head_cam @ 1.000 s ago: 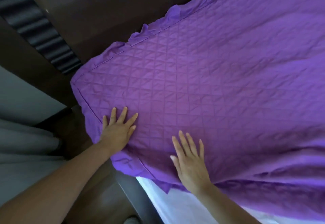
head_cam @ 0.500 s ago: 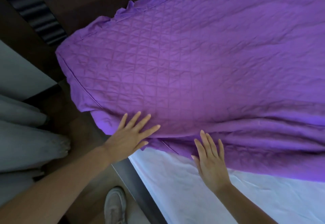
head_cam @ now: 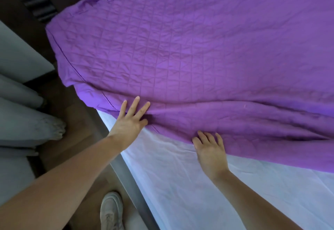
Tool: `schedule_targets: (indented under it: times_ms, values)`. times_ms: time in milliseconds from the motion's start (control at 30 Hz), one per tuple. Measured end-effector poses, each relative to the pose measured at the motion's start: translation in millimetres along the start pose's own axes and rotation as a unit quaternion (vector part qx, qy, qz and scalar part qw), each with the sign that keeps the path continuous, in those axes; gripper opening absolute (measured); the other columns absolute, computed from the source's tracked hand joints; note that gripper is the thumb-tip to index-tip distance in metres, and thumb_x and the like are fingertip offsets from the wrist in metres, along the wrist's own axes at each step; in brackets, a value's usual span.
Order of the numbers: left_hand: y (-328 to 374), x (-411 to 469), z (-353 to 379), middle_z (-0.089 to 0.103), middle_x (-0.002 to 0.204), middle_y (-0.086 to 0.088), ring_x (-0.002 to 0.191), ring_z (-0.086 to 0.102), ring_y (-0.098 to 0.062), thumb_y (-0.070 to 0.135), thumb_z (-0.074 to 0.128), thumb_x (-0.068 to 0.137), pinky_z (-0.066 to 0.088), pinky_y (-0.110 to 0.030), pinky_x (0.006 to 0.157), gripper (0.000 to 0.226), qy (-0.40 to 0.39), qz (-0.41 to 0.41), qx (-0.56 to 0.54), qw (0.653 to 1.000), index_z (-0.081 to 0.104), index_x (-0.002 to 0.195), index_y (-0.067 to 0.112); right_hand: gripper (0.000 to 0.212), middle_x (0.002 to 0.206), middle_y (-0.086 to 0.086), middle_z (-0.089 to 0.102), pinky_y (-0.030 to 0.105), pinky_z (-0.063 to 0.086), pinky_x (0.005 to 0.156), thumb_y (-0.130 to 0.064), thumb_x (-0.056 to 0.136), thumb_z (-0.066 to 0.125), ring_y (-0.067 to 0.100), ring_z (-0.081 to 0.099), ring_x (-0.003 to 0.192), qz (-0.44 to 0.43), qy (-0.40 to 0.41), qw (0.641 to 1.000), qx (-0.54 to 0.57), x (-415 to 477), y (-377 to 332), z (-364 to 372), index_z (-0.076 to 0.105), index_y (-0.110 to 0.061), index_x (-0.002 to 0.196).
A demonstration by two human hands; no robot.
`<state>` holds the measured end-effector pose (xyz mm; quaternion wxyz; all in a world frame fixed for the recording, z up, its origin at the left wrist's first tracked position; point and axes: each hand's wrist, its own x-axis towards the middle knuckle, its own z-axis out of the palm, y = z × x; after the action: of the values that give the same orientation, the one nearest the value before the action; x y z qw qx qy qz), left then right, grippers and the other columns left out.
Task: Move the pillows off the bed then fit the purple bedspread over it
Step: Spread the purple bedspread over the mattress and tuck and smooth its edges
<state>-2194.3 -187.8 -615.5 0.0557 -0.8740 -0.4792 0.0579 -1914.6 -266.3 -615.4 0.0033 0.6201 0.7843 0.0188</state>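
While flat, both hands (head_cam: 129, 121) (head_cam: 210, 151) on bedspread (head_cam: 180, 58)

— Illumination?
— Soft and diffuse, no glare; source cannot be determined. Brightest on the white sheet (head_cam: 180, 184). The purple bedspread (head_cam: 180, 58) carries a lighter sheen mid-frame.
— Shadows?
— Faint: beneath the left hand (head_cam: 129, 121) and along the fabric folds. The floor (head_cam: 77, 114) and the upper-left corner are dim.
— Sharpness?
— Slightly soft throughout, with wide-angle bending at the edges.
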Motion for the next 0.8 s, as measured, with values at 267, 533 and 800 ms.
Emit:
schedule_targets:
  times_ms: [267,533,800]
  values:
    - [33.8,-119.0,-11.6,0.05,0.133,-0.008,0.134,0.03,-0.037,0.01,0.057,0.066,0.018,-0.049,0.113,0.019,0.025,0.078,-0.074,0.994,0.061,0.082,0.021,0.022,0.099,0.007,0.07,0.048,0.036,0.093,-0.014,0.067,0.046,0.027,0.064,0.079,-0.117,0.046,0.991,0.047,-101.7,-9.3,-4.5,0.058,-0.019,0.084]
    - [36.5,-105.2,-2.3,0.065,0.117,-0.008,0.112,0.06,-0.033,0.012,0.087,0.055,0.057,-0.041,0.076,0.043,-0.059,0.016,-0.163,0.985,0.059,0.086,0.023,0.023,0.09,0.003,0.067,0.047,0.035,0.093,-0.013,0.067,0.042,0.026,0.061,0.071,-0.095,-0.015,0.995,0.018,-87.2,-17.0,-5.5,0.062,-0.021,0.076]
    - [16.9,-82.2,-15.4,0.065,0.076,0.007,0.078,0.067,-0.013,0.036,0.032,0.091,0.032,-0.036,0.095,0.015,0.021,-0.009,-0.212,0.977,0.045,0.093,0.029,0.02,0.055,-0.003,0.055,0.032,0.031,0.069,-0.029,0.085,0.043,0.022,0.056,0.053,-0.074,0.045,0.989,0.12,-40.6,9.5,-23.1,0.047,-0.022,0.067]
